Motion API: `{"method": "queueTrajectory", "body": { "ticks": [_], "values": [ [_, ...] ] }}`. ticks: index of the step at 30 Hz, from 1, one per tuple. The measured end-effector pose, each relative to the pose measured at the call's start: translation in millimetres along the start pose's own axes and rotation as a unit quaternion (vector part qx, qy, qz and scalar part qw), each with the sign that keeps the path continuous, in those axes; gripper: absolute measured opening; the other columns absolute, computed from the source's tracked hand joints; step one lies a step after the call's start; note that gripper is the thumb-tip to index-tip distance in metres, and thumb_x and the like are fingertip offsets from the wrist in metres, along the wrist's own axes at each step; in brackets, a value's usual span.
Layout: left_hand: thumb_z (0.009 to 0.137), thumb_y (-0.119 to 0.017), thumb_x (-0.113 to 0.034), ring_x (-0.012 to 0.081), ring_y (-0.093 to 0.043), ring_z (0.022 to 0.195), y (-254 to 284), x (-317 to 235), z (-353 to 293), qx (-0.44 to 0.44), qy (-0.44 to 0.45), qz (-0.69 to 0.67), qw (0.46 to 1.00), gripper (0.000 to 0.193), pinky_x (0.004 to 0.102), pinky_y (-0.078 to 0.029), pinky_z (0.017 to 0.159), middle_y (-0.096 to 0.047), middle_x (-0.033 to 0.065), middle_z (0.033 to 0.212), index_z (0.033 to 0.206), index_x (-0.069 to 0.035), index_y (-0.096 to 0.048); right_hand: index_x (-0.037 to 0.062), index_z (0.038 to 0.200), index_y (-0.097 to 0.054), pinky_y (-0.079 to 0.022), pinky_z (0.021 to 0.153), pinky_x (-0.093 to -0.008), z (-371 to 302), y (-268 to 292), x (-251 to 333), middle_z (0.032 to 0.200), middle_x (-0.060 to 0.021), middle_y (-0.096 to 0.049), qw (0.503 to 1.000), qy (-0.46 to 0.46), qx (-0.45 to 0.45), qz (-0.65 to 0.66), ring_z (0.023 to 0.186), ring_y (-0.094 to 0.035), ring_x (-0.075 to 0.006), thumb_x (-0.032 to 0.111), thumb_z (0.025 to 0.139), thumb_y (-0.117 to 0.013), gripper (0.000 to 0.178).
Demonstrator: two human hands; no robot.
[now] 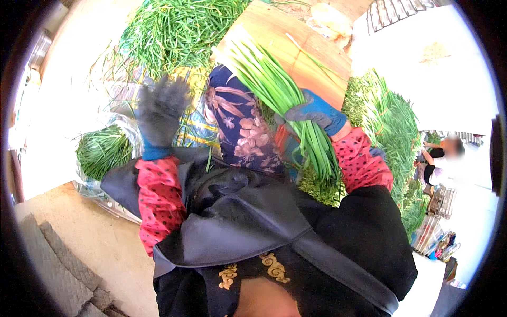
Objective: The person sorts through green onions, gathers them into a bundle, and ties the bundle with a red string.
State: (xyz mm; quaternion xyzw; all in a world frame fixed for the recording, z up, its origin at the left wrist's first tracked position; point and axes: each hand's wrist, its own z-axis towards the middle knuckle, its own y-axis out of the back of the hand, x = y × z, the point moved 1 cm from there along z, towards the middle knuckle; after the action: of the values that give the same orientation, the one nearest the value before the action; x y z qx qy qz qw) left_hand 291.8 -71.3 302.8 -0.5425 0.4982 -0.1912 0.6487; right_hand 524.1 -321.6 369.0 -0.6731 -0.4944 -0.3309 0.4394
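My right hand (317,112), in a blue and grey work glove, is closed around a bunch of garlic chives (274,76). The pale stem ends point up and to the left, over a wooden board (325,47). The green leaves hang down past my wrist toward my lap. My left hand (162,112), in a dark grey glove, is raised to the left of my flower-patterned knee (237,116). Its fingers are apart and slightly blurred, with nothing visible in them. Beyond it spreads a large heap of loose chives (179,34).
To the left, a clear plastic bag (127,127) holds more greens (103,153). Along the right side lie stacked chive bundles (393,121). A crumpled plastic bag (330,21) sits behind the board. Another person (441,158) is at the far right. Dark mats (58,259) lie at lower left.
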Motion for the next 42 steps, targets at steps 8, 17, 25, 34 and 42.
{"method": "queueTrajectory", "body": {
  "ticks": [8, 17, 25, 34, 42],
  "values": [
    [0.078, -0.057, -0.051, 0.0274, -0.051, 0.108, -70, 107, 10, 0.09, 0.073, 0.161, 0.98, 0.081, 0.0387, -0.041, 0.093, -0.048, 0.0164, 0.121, 0.134, -0.003, -0.024, 0.0067, 0.125, -0.039, -0.048, 0.073, -0.0379, 6, -14, 10, 0.098, -0.0162, -0.061, 0.869, 0.098, -0.209, -0.437, 0.085, -0.062, -0.0287, 0.028, 0.07, -0.069, 0.066],
    [0.085, -0.049, -0.044, 0.0271, -0.057, 0.098, -47, 93, -22, 0.017, 0.169, 0.154, 0.973, 0.067, 0.0338, -0.048, 0.08, -0.051, 0.0203, 0.118, 0.134, -0.003, -0.027, 0.0186, 0.133, -0.032, -0.046, 0.082, -0.0388, -10, 139, 55, 0.114, -0.0188, -0.054, 0.695, 0.054, -0.389, -0.602, 0.101, -0.055, -0.033, 0.032, 0.072, -0.065, 0.071],
    [0.091, -0.042, -0.028, 0.0152, -0.046, 0.079, -26, 75, -53, -0.163, 0.149, 0.102, 0.97, 0.047, 0.0252, -0.04, 0.065, -0.048, 0.0031, 0.093, 0.132, -0.007, -0.035, 0.0168, 0.131, -0.032, -0.046, 0.08, -0.0464, 55, 253, -60, 0.109, -0.016, -0.054, 0.566, -0.139, -0.377, -0.72, 0.095, -0.056, -0.0348, 0.029, 0.07, -0.059, 0.068],
    [0.09, -0.046, -0.035, 0.0244, -0.058, 0.093, -14, 1, -96, -0.218, 0.059, 0.192, 0.955, 0.052, 0.0373, -0.046, 0.079, -0.055, 0.014, 0.111, 0.128, -0.001, -0.037, 0.0001, 0.135, -0.025, -0.028, 0.104, -0.0378, 71, 280, -65, 0.135, -0.0219, -0.033, 0.723, -0.072, -0.248, -0.641, 0.126, -0.032, -0.0323, 0.044, 0.058, -0.072, 0.1],
    [0.086, -0.05, -0.036, 0.0208, -0.055, 0.098, 70, -170, -187, -0.309, -0.182, 0.304, 0.883, 0.055, 0.0318, -0.045, 0.083, -0.054, 0.0136, 0.113, 0.129, -0.004, -0.035, 0.0108, 0.133, -0.034, -0.043, 0.085, -0.0403, 193, 154, -12, 0.115, -0.0182, -0.053, 0.738, 0.085, -0.185, -0.643, 0.102, -0.054, -0.0329, 0.038, 0.077, -0.06, 0.067]
  ]
}}
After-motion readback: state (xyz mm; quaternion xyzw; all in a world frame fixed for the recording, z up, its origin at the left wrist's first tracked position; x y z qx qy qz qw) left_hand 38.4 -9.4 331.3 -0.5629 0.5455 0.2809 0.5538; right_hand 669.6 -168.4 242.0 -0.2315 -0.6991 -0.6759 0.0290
